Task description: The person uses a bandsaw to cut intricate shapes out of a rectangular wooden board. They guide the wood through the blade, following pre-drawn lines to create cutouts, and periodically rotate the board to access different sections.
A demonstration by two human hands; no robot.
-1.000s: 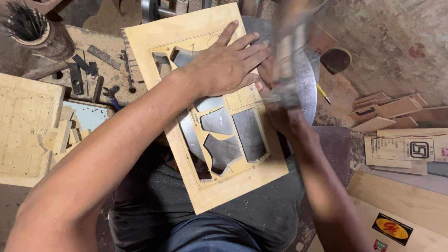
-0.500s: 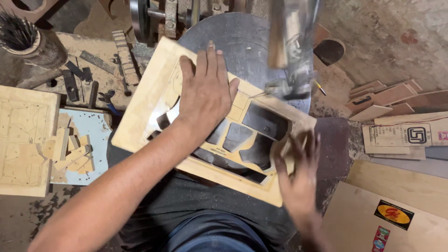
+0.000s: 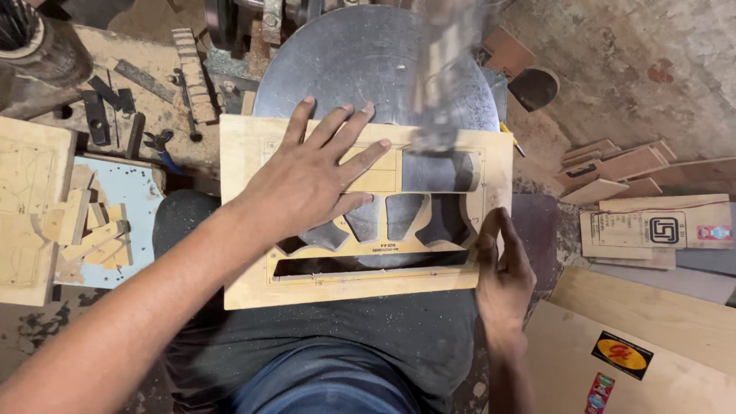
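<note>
A pale plywood board with several shapes cut out of it lies flat on a round grey metal machine table. My left hand presses flat on the board's upper left part, fingers spread. On the board's right edge, near the lower corner, rests my right hand, with the thumb on top. A blurred upright metal part of the machine stands over the board's top edge, beside a large rounded cut-out.
Wood offcuts lie on a light blue sheet and another cut board at the left. Metal tools lie at the upper left. Stacked wood pieces and boards are at the right. My dark-clothed lap is below.
The board has turned from a slant to lie square on the table. My right hand has come to its right edge. My left hand has stayed flat on the board.
</note>
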